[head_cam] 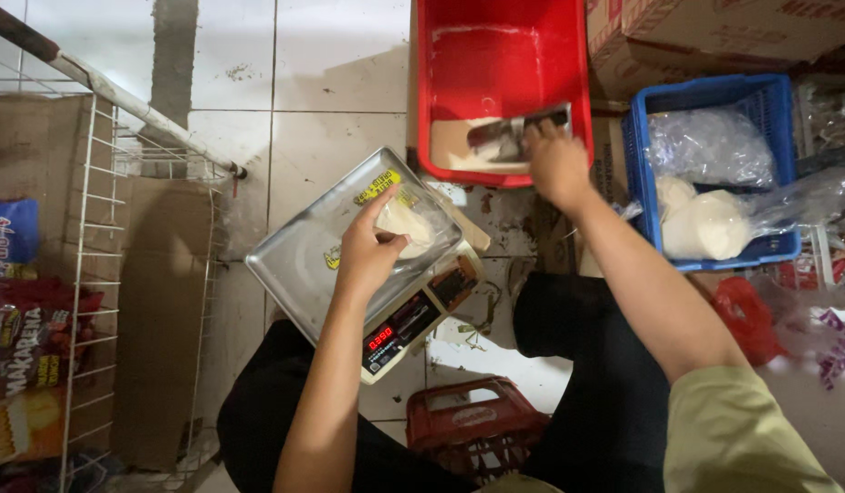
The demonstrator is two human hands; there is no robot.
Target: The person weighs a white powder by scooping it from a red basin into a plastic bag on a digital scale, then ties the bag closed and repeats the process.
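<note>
My left hand (369,248) holds open a small clear plastic bag of white powder (411,222) that rests on the steel pan (290,260) of a digital scale (413,319). My right hand (556,164) reaches into a red plastic tub (500,55) and grips a metal scoop (515,133), which lies in the white powder (454,144) at the tub's near end.
A blue basket (714,96) at the right holds filled clear bags of white powder (710,224). Cardboard boxes (714,32) stand behind it. A white wire rack (94,274) with snack packets is at the left. A red crate (472,429) sits between my knees on the tiled floor.
</note>
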